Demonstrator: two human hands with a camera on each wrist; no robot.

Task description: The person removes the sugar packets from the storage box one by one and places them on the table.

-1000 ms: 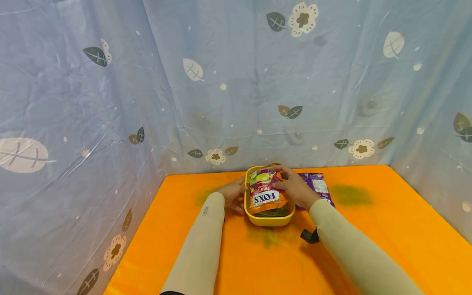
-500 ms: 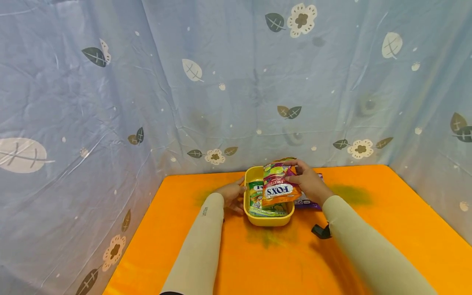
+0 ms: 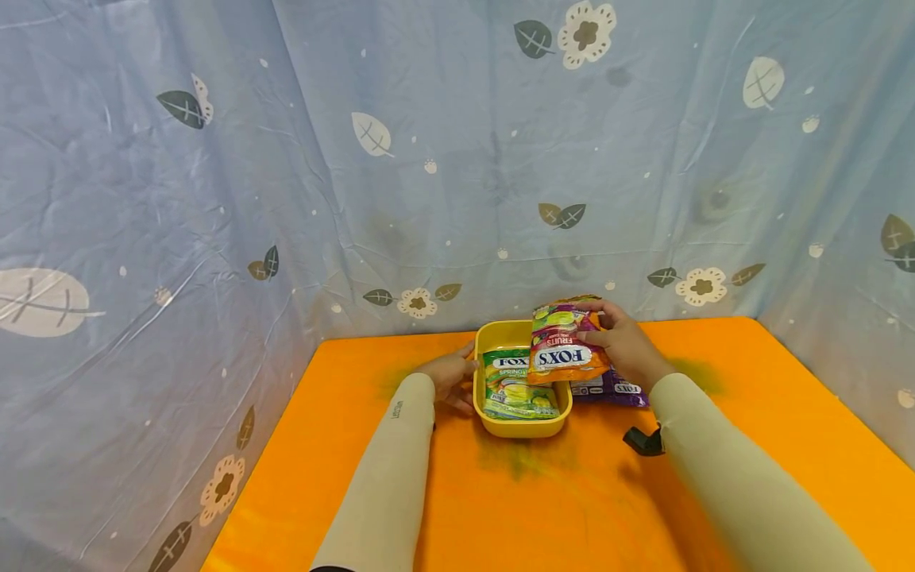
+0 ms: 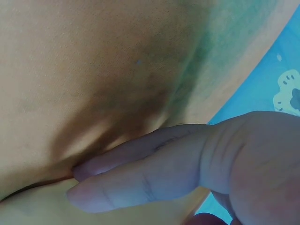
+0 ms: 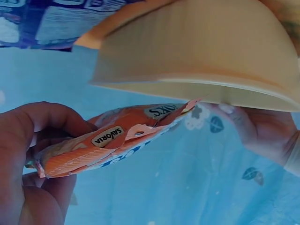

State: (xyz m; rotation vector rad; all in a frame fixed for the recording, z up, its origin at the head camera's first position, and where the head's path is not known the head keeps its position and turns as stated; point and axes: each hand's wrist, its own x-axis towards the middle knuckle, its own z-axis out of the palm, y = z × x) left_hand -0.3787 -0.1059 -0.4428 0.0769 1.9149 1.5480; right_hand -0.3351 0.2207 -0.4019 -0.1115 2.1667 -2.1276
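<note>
My right hand (image 3: pixel 629 349) pinches an orange and red bag of Fox's fruit candy (image 3: pixel 565 349) by its right side, thumb in front. The bag is held up, overlapping the right rim of a yellow plastic tub (image 3: pixel 524 430). The right wrist view shows the bag (image 5: pixel 112 140) edge-on, outside the tub wall (image 5: pixel 197 47). Inside the tub lies a green Fox's candy bag (image 3: pixel 511 389). My left hand (image 3: pixel 449 381) rests against the tub's left side, thumb at the rim. Close up, straight fingers (image 4: pixel 140 180) touch the outer wall.
Purple Fox's candy packaging (image 3: pixel 615 392) lies on the orange table (image 3: pixel 529 516) just right of the tub, partly behind the right hand and held bag. A blue patterned curtain (image 3: pixel 443 199) rises along the table's back edge and sides. A black strap (image 3: pixel 643 441) hangs at the right wrist.
The right hand has moved right and slightly up with the orange candy bag, from over the tub to its right rim. The green bag inside now shows. The left hand has stayed put.
</note>
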